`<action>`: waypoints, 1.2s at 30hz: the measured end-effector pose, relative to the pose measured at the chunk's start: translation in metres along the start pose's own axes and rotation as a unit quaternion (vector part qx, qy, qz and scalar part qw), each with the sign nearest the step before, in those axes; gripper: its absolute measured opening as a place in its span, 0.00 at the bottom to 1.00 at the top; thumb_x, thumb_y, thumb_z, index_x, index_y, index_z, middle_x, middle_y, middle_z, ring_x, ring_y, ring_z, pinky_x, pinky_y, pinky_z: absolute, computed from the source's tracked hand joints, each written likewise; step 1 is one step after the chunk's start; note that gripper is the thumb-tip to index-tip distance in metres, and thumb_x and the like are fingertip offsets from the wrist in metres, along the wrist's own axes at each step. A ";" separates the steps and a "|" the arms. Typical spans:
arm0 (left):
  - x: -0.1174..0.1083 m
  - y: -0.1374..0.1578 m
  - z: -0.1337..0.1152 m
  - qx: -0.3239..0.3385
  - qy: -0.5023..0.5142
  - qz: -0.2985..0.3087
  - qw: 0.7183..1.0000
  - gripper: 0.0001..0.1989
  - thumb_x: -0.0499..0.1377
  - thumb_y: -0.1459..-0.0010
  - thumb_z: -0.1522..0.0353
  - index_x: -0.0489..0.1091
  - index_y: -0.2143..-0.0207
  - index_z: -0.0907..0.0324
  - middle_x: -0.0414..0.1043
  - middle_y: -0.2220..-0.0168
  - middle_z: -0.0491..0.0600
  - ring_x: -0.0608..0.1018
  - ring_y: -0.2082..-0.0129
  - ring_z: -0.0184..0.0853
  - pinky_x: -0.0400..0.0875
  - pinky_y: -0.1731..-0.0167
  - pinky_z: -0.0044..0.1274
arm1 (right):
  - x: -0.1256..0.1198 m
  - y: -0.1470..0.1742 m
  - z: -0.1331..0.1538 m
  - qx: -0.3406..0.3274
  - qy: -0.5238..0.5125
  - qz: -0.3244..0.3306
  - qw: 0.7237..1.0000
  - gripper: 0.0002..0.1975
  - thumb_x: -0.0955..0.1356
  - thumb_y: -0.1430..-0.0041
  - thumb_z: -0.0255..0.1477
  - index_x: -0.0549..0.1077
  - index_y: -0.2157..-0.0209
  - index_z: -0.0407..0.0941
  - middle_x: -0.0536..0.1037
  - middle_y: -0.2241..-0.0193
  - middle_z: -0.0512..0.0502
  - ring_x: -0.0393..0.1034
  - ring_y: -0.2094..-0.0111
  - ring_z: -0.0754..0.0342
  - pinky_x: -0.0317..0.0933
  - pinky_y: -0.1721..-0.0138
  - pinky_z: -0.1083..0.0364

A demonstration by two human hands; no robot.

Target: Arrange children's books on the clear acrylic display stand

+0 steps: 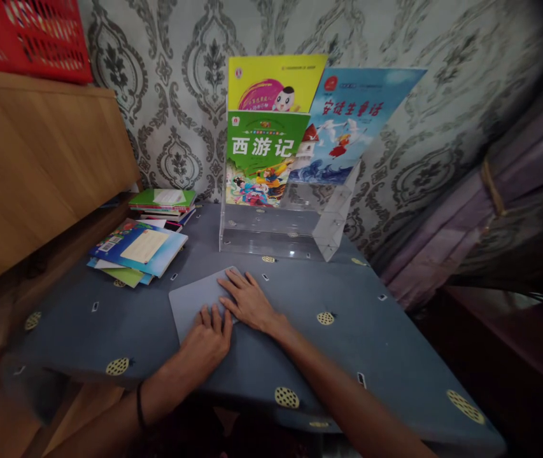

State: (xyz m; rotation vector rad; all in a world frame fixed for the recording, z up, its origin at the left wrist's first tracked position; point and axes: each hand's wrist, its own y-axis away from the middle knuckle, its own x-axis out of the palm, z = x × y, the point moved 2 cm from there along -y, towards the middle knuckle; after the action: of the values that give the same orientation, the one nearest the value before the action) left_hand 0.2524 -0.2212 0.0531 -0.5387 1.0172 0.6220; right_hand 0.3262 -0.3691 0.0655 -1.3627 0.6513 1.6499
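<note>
A flat, plain grey-blue rectangular thing, like a thin notebook or folder, lies on the table in front of me. My left hand rests on its near part, fingers a little bent and apart. Across its right side lies my right hand, palm down with the fingers spread. Neither hand grips anything. The hands sit close together, and they cover the right part of the flat thing. A black band circles my left wrist.
Behind stands a clear acrylic rack bearing a green book, a yellow book and a blue book. To the left are a loose book pile and a neater stack. A wooden cabinet borders the table's left side.
</note>
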 end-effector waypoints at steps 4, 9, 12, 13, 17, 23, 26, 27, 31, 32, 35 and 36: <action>-0.001 -0.002 0.005 0.033 -0.020 -0.003 0.999 0.23 0.50 0.39 0.80 0.67 0.41 0.71 0.75 0.49 0.72 0.81 0.52 0.54 0.80 0.58 0.41 | -0.005 0.008 -0.001 -0.006 -0.038 -0.016 0.999 0.22 0.60 0.27 0.38 0.69 0.38 0.45 0.64 0.33 0.37 0.54 0.31 0.44 0.47 0.32 0.37; -0.012 0.001 0.023 0.074 0.003 -0.021 0.997 0.20 0.48 0.36 0.80 0.66 0.43 0.72 0.77 0.57 0.66 0.82 0.56 0.48 0.80 0.62 0.33 | -0.012 0.024 -0.006 -0.050 -0.097 -0.026 0.994 0.19 0.62 0.28 0.39 0.76 0.45 0.46 0.73 0.39 0.38 0.61 0.34 0.45 0.49 0.33 0.36; -0.015 0.002 0.028 0.076 0.014 -0.023 0.997 0.21 0.49 0.36 0.80 0.65 0.42 0.72 0.77 0.60 0.63 0.82 0.58 0.45 0.80 0.64 0.31 | -0.011 0.030 -0.016 -0.087 -0.139 -0.035 0.986 0.18 0.68 0.33 0.41 0.78 0.48 0.48 0.77 0.43 0.39 0.66 0.38 0.45 0.52 0.34 0.38; -0.015 0.002 0.029 0.076 0.013 -0.022 0.997 0.21 0.50 0.37 0.81 0.65 0.42 0.72 0.76 0.60 0.62 0.82 0.59 0.45 0.80 0.64 0.30 | -0.010 0.031 -0.020 -0.097 -0.149 -0.040 0.983 0.17 0.70 0.35 0.40 0.78 0.48 0.49 0.78 0.45 0.40 0.68 0.39 0.45 0.54 0.35 0.38; -0.017 0.002 0.029 0.071 0.008 -0.009 0.997 0.22 0.50 0.37 0.81 0.64 0.41 0.71 0.76 0.62 0.59 0.81 0.61 0.43 0.79 0.67 0.28 | -0.003 0.031 -0.032 -0.114 -0.159 -0.062 0.979 0.13 0.72 0.37 0.31 0.79 0.50 0.51 0.80 0.47 0.42 0.71 0.42 0.46 0.57 0.37 0.38; -0.017 0.008 0.031 0.039 0.043 0.001 0.998 0.22 0.50 0.36 0.79 0.63 0.40 0.68 0.75 0.59 0.57 0.80 0.59 0.40 0.79 0.66 0.27 | -0.001 0.030 -0.033 -0.122 -0.156 -0.072 0.977 0.12 0.72 0.36 0.29 0.80 0.51 0.52 0.81 0.49 0.43 0.73 0.43 0.46 0.61 0.38 0.39; -0.015 0.011 0.033 0.026 0.074 0.003 0.997 0.19 0.51 0.35 0.77 0.64 0.42 0.66 0.76 0.55 0.58 0.80 0.56 0.40 0.79 0.63 0.27 | -0.002 0.030 -0.032 -0.121 -0.166 -0.072 0.976 0.12 0.72 0.37 0.30 0.80 0.52 0.52 0.82 0.50 0.43 0.74 0.44 0.46 0.60 0.38 0.39; -0.015 0.012 0.034 0.024 0.086 0.006 0.996 0.18 0.52 0.35 0.77 0.64 0.43 0.65 0.76 0.54 0.58 0.80 0.56 0.40 0.79 0.63 0.27 | -0.002 0.029 -0.032 -0.116 -0.175 -0.073 0.975 0.11 0.72 0.37 0.30 0.80 0.52 0.52 0.82 0.50 0.43 0.74 0.44 0.46 0.60 0.38 0.38; -0.019 0.013 0.043 0.008 0.152 0.022 0.988 0.15 0.52 0.36 0.78 0.67 0.48 0.62 0.77 0.56 0.56 0.81 0.57 0.40 0.78 0.65 0.27 | -0.003 0.028 -0.034 -0.074 -0.264 -0.084 0.958 0.10 0.73 0.39 0.37 0.82 0.57 0.51 0.84 0.54 0.43 0.76 0.47 0.44 0.62 0.39 0.38; -0.021 0.014 0.047 -0.001 0.177 0.021 0.984 0.15 0.52 0.36 0.79 0.68 0.49 0.61 0.78 0.57 0.54 0.81 0.58 0.40 0.77 0.66 0.26 | -0.005 0.028 -0.035 -0.059 -0.300 -0.090 0.948 0.11 0.74 0.40 0.39 0.83 0.58 0.50 0.84 0.56 0.43 0.77 0.48 0.43 0.63 0.41 0.39; -0.023 0.017 0.063 -0.027 0.269 -0.021 0.963 0.12 0.50 0.32 0.75 0.71 0.53 0.59 0.80 0.61 0.51 0.82 0.62 0.38 0.75 0.67 0.24 | -0.012 0.028 -0.037 -0.002 -0.395 -0.102 0.913 0.16 0.75 0.46 0.46 0.83 0.63 0.48 0.85 0.59 0.44 0.79 0.53 0.44 0.68 0.45 0.43; -0.024 0.018 0.068 -0.035 0.303 -0.047 0.951 0.12 0.49 0.31 0.73 0.71 0.54 0.59 0.80 0.62 0.50 0.82 0.63 0.36 0.74 0.67 0.24 | -0.015 0.028 -0.038 0.019 -0.412 -0.103 0.905 0.17 0.75 0.47 0.46 0.83 0.63 0.48 0.85 0.60 0.45 0.79 0.55 0.44 0.69 0.47 0.44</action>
State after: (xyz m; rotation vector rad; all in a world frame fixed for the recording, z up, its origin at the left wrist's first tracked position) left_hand 0.2719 -0.1678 0.1020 -0.8661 1.5390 0.4112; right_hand 0.3213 -0.4181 0.0660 -0.5628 0.0308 1.8124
